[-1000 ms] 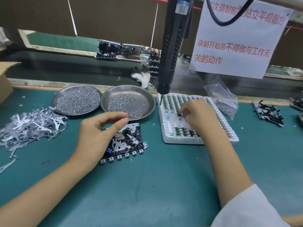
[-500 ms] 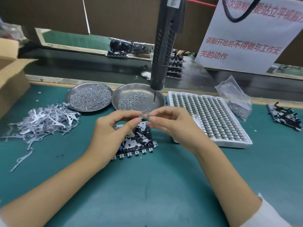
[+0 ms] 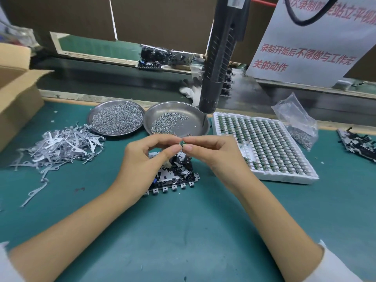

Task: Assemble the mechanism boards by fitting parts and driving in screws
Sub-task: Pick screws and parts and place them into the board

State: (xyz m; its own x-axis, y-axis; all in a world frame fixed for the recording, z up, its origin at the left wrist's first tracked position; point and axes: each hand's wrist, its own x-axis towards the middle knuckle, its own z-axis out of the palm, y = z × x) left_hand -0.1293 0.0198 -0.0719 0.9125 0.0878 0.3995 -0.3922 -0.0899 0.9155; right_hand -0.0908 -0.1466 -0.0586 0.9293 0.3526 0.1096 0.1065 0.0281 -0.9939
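Note:
A black and silver mechanism board (image 3: pixel 177 176) lies on the green mat in the middle. Above it my left hand (image 3: pixel 146 159) and my right hand (image 3: pixel 213 153) meet fingertip to fingertip and both pinch one small green part (image 3: pixel 182 143). A white foam tray (image 3: pixel 284 176) with rows of the same small parts sits at the right. Two steel dishes hold screws: a full dish (image 3: pixel 95 127) and a half-filled dish (image 3: pixel 195 121). A black electric screwdriver (image 3: pixel 221 58) hangs over the second dish, its bit pointing down.
A heap of flat silver levers (image 3: pixel 59 147) lies at the left, beside a cardboard box (image 3: pixel 16 94). A plastic bag of screws (image 3: pixel 299 127) and more boards (image 3: pixel 358 143) sit at the right. A paper sign (image 3: pixel 309 47) hangs behind.
My right hand left the foam tray with a small part and came to the middle. My left hand rose to meet it, and both now pinch the part above the board.

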